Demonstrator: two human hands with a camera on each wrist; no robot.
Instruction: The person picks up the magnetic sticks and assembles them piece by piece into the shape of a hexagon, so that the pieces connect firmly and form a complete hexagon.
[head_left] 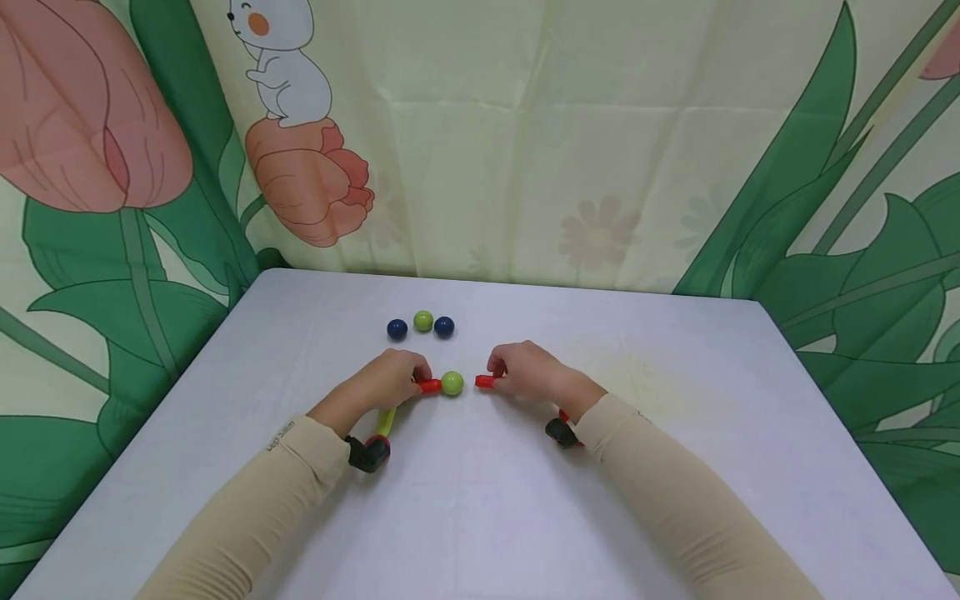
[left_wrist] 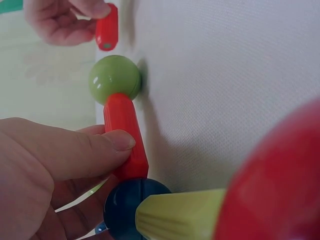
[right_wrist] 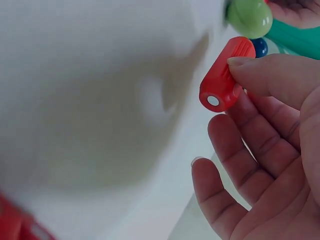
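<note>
My left hand (head_left: 390, 379) pinches a red rod (left_wrist: 125, 117) between thumb and fingers. One end of this rod meets a green ball (head_left: 452, 383), the other a dark blue ball (left_wrist: 120, 205). From the blue ball a yellow-green rod (left_wrist: 175, 212) runs toward a red ball (left_wrist: 280, 185), close to the left wrist camera. Across a small gap from the green ball, my right hand (head_left: 531, 371) pinches a second red rod (right_wrist: 222, 75) between thumb and forefinger. A pale round disc shows in that rod's end; the other fingers are loosely bent.
Farther back on the white table (head_left: 465, 517) sit two dark blue balls, left (head_left: 397, 329) and right (head_left: 444, 327), with a green ball (head_left: 423, 321) between them. Another red piece (right_wrist: 20, 225) lies by the right wrist. A printed curtain (head_left: 480, 167) hangs behind the table.
</note>
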